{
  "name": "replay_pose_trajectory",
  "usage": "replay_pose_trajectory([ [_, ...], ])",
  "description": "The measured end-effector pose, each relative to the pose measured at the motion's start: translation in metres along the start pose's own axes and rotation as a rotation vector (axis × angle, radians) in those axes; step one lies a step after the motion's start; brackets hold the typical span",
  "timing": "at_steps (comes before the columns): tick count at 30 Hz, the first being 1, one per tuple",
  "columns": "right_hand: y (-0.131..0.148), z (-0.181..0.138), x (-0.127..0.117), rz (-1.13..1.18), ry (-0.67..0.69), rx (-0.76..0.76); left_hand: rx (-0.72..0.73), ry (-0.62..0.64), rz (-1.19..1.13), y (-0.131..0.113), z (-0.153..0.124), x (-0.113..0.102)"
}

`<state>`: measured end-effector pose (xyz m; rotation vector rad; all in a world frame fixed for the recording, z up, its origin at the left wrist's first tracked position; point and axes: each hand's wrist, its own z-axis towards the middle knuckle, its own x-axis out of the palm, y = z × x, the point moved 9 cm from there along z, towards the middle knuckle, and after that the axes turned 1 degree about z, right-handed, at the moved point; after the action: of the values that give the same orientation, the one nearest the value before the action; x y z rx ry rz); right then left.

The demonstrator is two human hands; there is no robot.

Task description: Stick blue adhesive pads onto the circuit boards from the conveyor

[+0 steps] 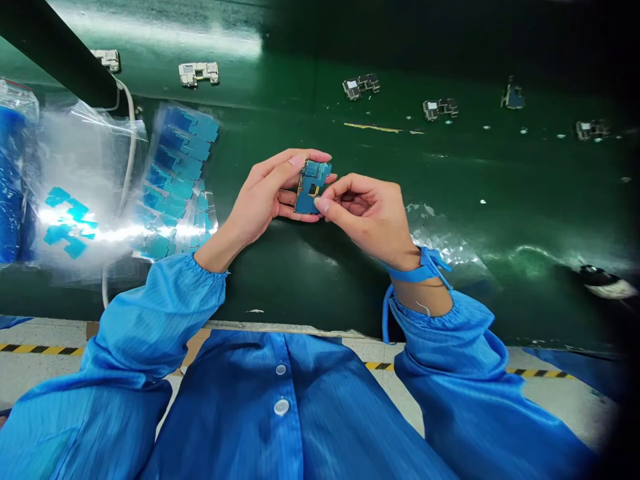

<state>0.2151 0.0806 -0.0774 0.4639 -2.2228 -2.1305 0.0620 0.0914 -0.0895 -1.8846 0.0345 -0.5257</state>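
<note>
Blue smock (327,407) lay below the circuit board (304,203) my left hand (263,191) gripped, presumably steadying it while my right hand (373,213) pinched its edge.

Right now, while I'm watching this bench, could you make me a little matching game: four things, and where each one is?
1. Blue wristband
2. Cable
3. Nearest circuit board
4. Buttons

A. Down the front of the coat
B. In the left hand
C. At the wrist of the right hand
D. On the left side of the table

Pairs: 1-C, 2-D, 3-B, 4-A
</note>
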Motion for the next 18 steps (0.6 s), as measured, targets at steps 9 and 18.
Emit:
replay_pose_trajectory([
  [9, 0.001, 0.0006, 0.0007, 0.041, -0.004, -0.043, 0.054, 0.027, 0.086, -0.0007, 0.0015, 0.0002],
  [18, -0.0012, 0.001, -0.0008, 0.069, -0.005, -0.084, 0.095, 0.08, 0.077, 0.0007, 0.0008, 0.0026],
])
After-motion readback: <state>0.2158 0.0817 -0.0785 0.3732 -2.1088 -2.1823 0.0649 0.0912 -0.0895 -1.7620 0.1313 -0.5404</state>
